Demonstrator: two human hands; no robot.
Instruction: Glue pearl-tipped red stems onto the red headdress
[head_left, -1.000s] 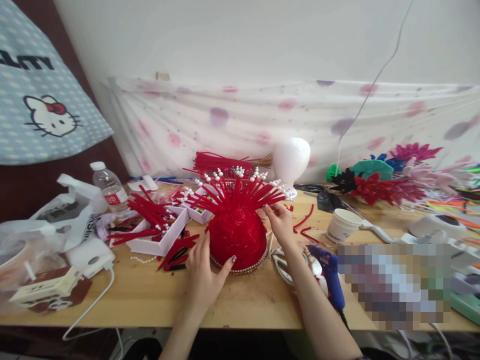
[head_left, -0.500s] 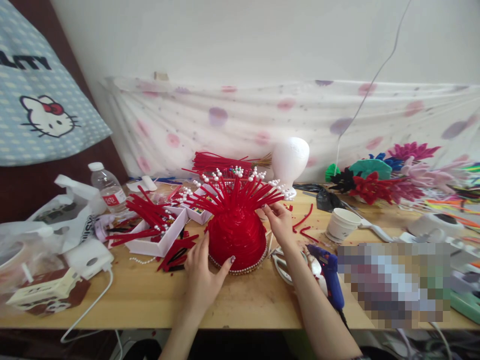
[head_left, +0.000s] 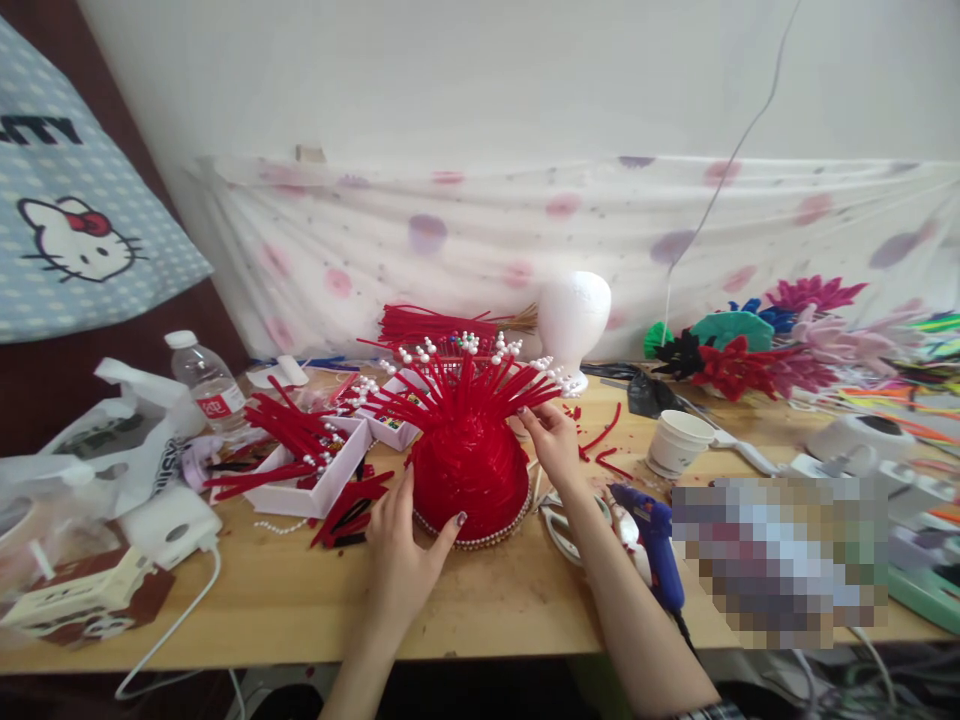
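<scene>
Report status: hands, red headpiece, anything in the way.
Left hand against red headpiece, right hand at its red stems. Headpiece upright on table. Scissors, glue gun beside right forearm.

The headdress (head_left: pixel 471 470) stands on the counter (head_left: pixel 495 632), the mannequin head (head_left: pixel 575 315) behind it to the right. Left of it, stems (head_left: pixel 279 428) lie in a box (head_left: pixel 341 472), with a bottle (head_left: pixel 208 385) beyond. Right of it are scissors (head_left: pixel 551 527), a glue gun (head_left: pixel 661 550) and, farther back, a cup (head_left: pixel 679 445).

Your left hand (head_left: pixel 401 560) lies spread against the red dome (head_left: pixel 471 480), your right hand (head_left: pixel 553 445) touches the right side of its fanned red stems (head_left: pixel 484 392), and a blue glue gun (head_left: pixel 660 548) lies beside your right forearm (head_left: pixel 619 600).
</scene>
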